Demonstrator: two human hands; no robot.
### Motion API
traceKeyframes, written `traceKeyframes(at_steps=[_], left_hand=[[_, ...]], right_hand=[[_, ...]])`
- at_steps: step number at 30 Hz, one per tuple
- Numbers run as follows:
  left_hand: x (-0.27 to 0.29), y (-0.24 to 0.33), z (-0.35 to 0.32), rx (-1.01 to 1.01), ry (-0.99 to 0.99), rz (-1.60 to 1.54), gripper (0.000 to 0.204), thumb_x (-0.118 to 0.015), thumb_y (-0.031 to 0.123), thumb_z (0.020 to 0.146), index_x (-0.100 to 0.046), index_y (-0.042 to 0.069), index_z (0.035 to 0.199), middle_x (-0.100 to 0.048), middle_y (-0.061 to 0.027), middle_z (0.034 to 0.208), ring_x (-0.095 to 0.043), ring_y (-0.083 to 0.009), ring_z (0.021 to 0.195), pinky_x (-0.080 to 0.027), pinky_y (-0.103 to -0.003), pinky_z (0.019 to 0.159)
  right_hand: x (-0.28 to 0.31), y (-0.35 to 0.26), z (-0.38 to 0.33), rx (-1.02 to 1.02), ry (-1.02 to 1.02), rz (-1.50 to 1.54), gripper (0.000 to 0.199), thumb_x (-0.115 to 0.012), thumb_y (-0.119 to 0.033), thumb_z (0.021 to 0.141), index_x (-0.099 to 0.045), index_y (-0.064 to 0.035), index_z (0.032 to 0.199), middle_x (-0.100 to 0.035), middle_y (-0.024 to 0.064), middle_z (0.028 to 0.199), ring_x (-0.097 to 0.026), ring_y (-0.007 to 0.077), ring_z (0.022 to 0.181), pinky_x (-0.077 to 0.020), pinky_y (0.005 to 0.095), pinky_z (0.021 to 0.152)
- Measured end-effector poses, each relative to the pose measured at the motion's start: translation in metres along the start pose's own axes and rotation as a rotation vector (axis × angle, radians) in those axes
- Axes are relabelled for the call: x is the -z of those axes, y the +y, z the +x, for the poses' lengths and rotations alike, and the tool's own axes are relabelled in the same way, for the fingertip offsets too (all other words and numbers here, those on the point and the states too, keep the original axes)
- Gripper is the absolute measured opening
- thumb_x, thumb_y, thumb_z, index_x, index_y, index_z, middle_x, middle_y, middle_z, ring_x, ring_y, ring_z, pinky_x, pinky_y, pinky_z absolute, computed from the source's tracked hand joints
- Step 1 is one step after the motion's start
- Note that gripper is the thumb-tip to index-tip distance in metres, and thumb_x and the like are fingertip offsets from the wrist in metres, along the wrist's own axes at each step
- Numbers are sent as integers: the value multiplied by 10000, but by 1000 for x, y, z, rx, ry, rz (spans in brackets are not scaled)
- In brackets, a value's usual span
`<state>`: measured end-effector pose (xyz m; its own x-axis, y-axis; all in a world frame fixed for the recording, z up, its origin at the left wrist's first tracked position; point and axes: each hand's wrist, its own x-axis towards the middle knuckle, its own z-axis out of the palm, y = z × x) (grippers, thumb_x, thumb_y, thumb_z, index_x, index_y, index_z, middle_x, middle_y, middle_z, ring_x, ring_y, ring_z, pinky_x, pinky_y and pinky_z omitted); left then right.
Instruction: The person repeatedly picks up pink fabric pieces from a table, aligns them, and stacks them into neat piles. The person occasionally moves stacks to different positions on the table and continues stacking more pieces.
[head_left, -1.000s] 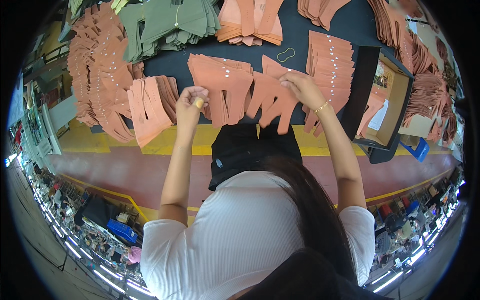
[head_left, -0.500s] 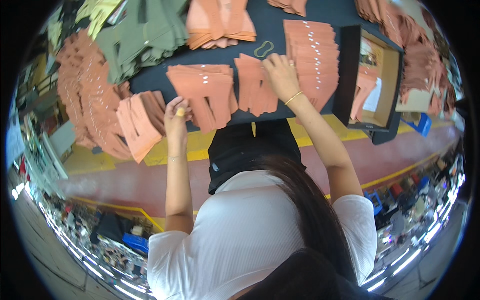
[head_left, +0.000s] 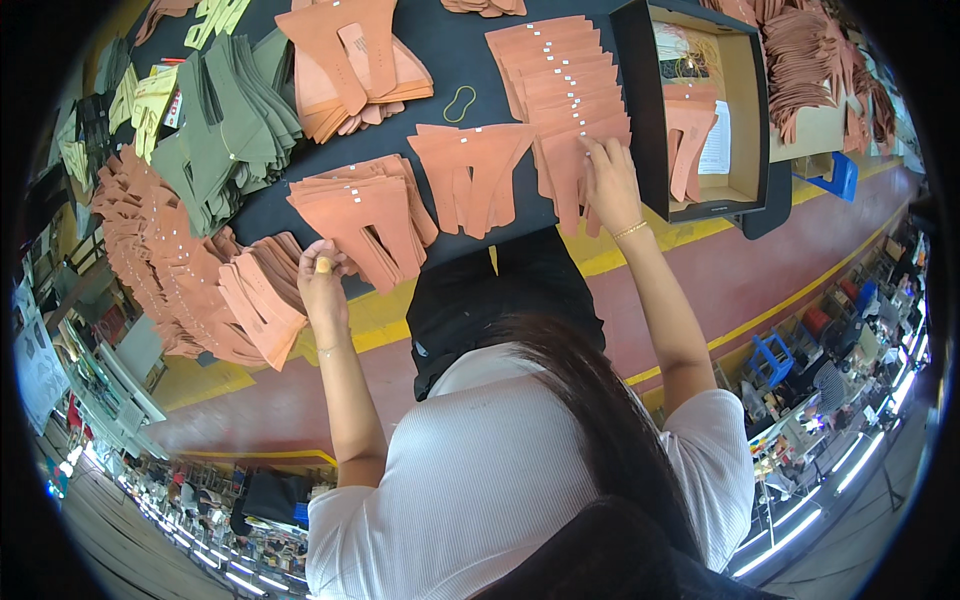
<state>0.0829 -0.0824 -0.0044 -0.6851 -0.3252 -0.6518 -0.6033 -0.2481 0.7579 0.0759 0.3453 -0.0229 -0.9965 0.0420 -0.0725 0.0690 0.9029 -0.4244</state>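
- Pale yellow forked sheet pieces [head_left: 153, 105] lie at the upper left; their overlaps are hard to sort out.
- A long heap of salmon-coloured flat pieces with small white marks [head_left: 165, 275] spreads below them, the pieces covering one another too closely to count.
- A thick stack of dark green forked sheets [head_left: 222, 120] leans over beside it, its lower layers mostly hidden.
- A small fanned stack of salmon strips [head_left: 262, 303] sits just left of the left hand [head_left: 322, 285].
- The left fingers are narrowly bent at the lower left corner of a neat salmon stack of slotted pieces [head_left: 345, 205]; a yellow cover caps the thumb. Whether they grip a sheet cannot be told.
- Behind, a larger salmon pile of forked sheets [head_left: 355, 75] reaches the picture's upper edge.
- A thin yellowish loop [head_left: 460, 104] lies on the dark worktop [head_left: 455, 55], near a thinner salmon pile with slots [head_left: 470, 165].
- The right hand [head_left: 612, 185] touches the near end of a fanned salmon row with white marks [head_left: 562, 85]; its fingers are bent, close together, and their hold cannot be made out.
- A black open box [head_left: 745, 190] contains salmon pieces, white paper and a tangle too small to identify.
- At the far right, stacked salmon pieces [head_left: 800, 75] blur together.
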Motion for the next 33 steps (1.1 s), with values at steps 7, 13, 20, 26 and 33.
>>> traceKeyframes(at_steps=[7,13,20,26,33], left_hand=[[1,-1,7,4,-3,-16,137,-699,155,903,-602,70,951,-634,-13,813,-591,-96,733,-448,-233,657],[3,-3,11,-8,0,-24,119,-690,160,912,-611,83,957,-636,-6,806,-589,-95,728,-446,-232,645],[1,-6,13,-19,-42,-11,115,-649,207,945,-619,100,977,-646,15,820,-593,-86,743,-444,-240,676],[-1,-5,14,-19,-61,-1,113,-641,206,951,-621,98,977,-645,17,820,-585,-79,734,-438,-241,674],[-3,-5,15,-11,-40,-11,97,-636,197,951,-619,102,958,-631,25,806,-570,-76,717,-433,-246,674]], right_hand=[[-11,9,-45,-95,-35,-5,472,-538,32,839,-537,-33,1307,-556,142,1180,-541,353,1039,-456,427,907],[-19,10,-55,-115,-31,9,518,-551,26,823,-514,-40,1335,-537,139,1226,-541,351,1061,-452,439,919],[-19,11,-56,-119,-40,-11,555,-557,30,801,-505,-52,1348,-527,122,1224,-537,337,1074,-448,441,916],[-18,10,-59,-126,-59,13,616,-577,52,772,-485,-60,1371,-511,115,1259,-511,327,1114,-432,440,936],[-15,7,-62,-138,-59,35,593,-553,65,785,-499,-56,1364,-506,124,1282,-510,349,1113,-437,428,950]])
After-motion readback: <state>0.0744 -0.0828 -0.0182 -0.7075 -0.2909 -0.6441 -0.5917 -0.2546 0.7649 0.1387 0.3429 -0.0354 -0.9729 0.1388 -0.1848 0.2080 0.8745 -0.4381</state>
